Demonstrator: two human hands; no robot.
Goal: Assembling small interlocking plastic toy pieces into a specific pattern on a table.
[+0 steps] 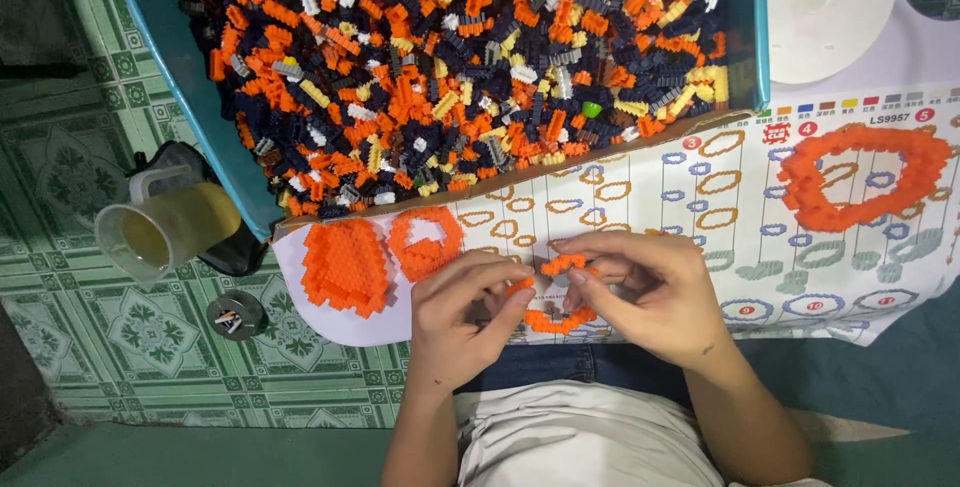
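A clear plastic cup (165, 232) lies on the green tiled floor (80, 147) at far left. Beside it, a blue tray (190, 77) holds heaped orange, black and yellow bricks. Below the tray, on the instruction sheet (640, 207), lie a solid orange slab (345, 267) and an orange open piece (427, 240). The left hand (462, 312) and right hand (650, 292) together pinch a small orange brick ring (558, 292) over the sheet's near edge. A larger orange ring (865, 177) lies near the sheet's right edge.
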